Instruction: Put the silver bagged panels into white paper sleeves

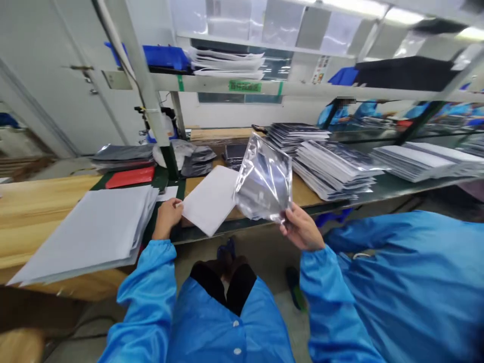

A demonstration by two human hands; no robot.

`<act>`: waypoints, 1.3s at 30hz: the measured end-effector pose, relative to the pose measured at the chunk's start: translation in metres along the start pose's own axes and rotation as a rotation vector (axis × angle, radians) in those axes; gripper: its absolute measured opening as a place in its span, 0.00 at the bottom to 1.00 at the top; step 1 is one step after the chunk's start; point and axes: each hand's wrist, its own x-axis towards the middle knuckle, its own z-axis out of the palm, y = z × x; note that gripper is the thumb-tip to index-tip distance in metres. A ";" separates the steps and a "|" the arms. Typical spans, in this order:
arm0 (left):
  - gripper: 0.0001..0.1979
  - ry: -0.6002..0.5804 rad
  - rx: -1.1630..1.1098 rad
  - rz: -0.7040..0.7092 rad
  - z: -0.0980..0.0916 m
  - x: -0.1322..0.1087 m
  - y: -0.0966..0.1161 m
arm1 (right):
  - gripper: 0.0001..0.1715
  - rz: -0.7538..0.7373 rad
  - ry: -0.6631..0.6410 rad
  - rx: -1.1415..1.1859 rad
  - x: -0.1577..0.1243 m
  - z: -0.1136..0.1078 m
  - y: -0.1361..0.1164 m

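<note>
My right hand (301, 227) pinches the lower right corner of a shiny, clear-fronted plastic bag (264, 179), held up and tilted above the bench edge. Dark grey shows through its glossy face. My left hand (169, 216) is closed on the left corner of a white sheet (210, 199), thumb and finger pressed together. That sheet lies slanted at the bench's front edge, its right end close to the bag. Whether the two touch, I cannot tell.
Large pale sheets (91, 227) are stacked at my left, near a red folder (130, 177). Stacks of packed bags (333, 169) stand to the right. A metal post (151, 96) rises from the bench. A person in a blue smock (412, 272) is close on my right.
</note>
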 end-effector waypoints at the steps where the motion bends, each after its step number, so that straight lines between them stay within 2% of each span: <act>1: 0.03 0.065 0.109 0.013 -0.008 0.002 -0.008 | 0.23 0.025 -0.014 -0.002 -0.011 0.004 0.013; 4: 0.11 0.222 0.274 0.047 -0.016 -0.007 -0.020 | 0.24 0.111 -0.033 -0.005 -0.042 0.013 0.048; 6: 0.18 0.225 0.347 0.190 -0.010 -0.025 -0.024 | 0.26 0.168 -0.015 -0.012 -0.061 0.014 0.069; 9: 0.28 0.000 0.426 0.413 -0.001 -0.064 -0.033 | 0.30 0.254 0.053 -0.042 -0.091 0.009 0.095; 12: 0.35 -0.173 0.508 0.426 0.000 -0.098 -0.042 | 0.32 0.295 0.086 -0.076 -0.119 0.004 0.113; 14: 0.31 -0.194 0.538 0.407 -0.001 -0.110 -0.046 | 0.32 0.302 0.109 -0.107 -0.136 0.006 0.119; 16: 0.22 -0.176 0.531 0.424 -0.002 -0.114 -0.047 | 0.32 0.317 0.152 -0.128 -0.150 0.011 0.124; 20: 0.11 -0.068 0.443 0.495 -0.001 -0.116 -0.042 | 0.31 0.406 0.174 -0.081 -0.171 0.024 0.133; 22: 0.11 -0.018 0.393 0.510 0.000 -0.117 -0.038 | 0.33 0.448 0.142 -0.064 -0.177 0.026 0.138; 28: 0.12 0.067 0.309 0.470 0.001 -0.123 -0.025 | 0.37 0.525 -0.077 -0.054 -0.188 0.016 0.157; 32: 0.10 0.107 0.207 0.404 0.000 -0.122 -0.022 | 0.39 0.534 -0.070 -0.049 -0.193 0.013 0.164; 36: 0.04 0.173 0.176 0.306 0.000 -0.120 -0.019 | 0.40 0.549 -0.055 -0.032 -0.197 0.016 0.163; 39: 0.04 0.217 0.185 0.327 0.002 -0.121 -0.016 | 0.40 0.537 0.014 -0.023 -0.199 0.023 0.163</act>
